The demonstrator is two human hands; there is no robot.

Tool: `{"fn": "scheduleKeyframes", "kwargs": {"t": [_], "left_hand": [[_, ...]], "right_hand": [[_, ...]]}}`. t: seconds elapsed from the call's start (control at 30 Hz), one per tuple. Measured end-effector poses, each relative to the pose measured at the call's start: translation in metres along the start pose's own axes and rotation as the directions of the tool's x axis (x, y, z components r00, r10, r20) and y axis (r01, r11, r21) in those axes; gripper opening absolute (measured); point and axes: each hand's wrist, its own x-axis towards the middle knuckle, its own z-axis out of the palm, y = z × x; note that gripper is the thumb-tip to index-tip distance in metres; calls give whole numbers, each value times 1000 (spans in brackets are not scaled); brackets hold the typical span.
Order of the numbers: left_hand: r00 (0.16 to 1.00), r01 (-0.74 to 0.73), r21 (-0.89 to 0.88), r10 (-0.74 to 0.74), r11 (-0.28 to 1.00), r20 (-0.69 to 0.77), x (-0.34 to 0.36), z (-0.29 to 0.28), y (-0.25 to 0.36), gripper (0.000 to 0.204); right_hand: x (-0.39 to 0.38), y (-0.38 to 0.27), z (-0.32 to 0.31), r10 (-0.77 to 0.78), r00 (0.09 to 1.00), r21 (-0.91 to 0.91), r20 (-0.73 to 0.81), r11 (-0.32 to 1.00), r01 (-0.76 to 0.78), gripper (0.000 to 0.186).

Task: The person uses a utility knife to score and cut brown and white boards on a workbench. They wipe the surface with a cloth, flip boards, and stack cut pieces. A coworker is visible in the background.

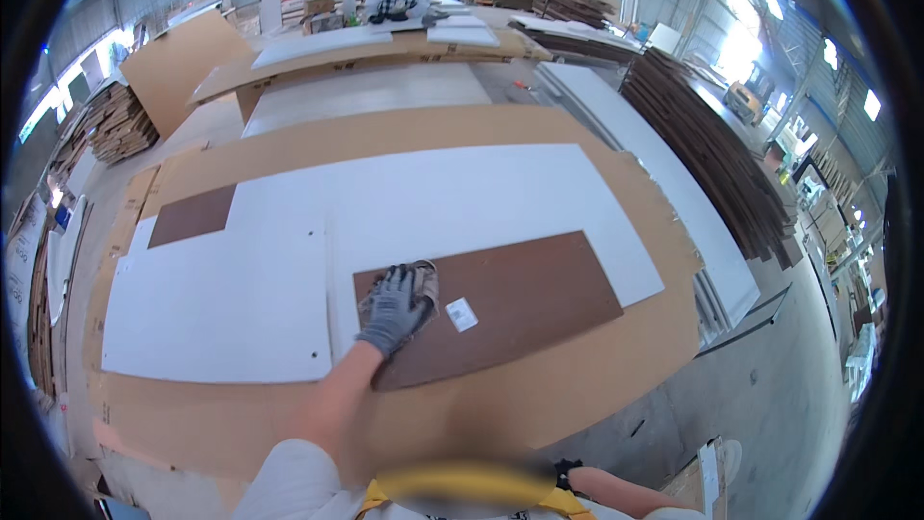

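L hand [397,306], gloved, presses a bunched cloth [426,281] onto the L end of the brown panel [529,279], which lies partly over a white panel [433,193]. R hand [566,470] is low by the body; can't tell its grip. Looks like wiping: best w/ even, overlapping strokes, cloth kept flat, light pressure nr the 1 white label [462,315], & R hand steadying the panel vs. sliding.
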Motion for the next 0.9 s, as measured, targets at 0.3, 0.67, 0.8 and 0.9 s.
{"fn": "scheduleKeyframes", "kwargs": {"t": [0.3,0.67,0.8,0.9], "left_hand": [[804,-460,-393,561,796,196,47,94,207,61],[906,-230,-196,284,953,315,-64,-6,143,62],[945,-121,-91,142,989,294,-102,-43,103,62],[960,-51,-104,78,993,271,-128,-64,89,63]], "right_hand": [[-75,87,-134,333,752,684,-568,699,207,22],[55,168,-282,596,205,393,-776,712,-581,42],[77,203,-292,586,149,389,-797,686,-615,32],[66,191,-292,442,199,287,-875,804,-521,38]]}}
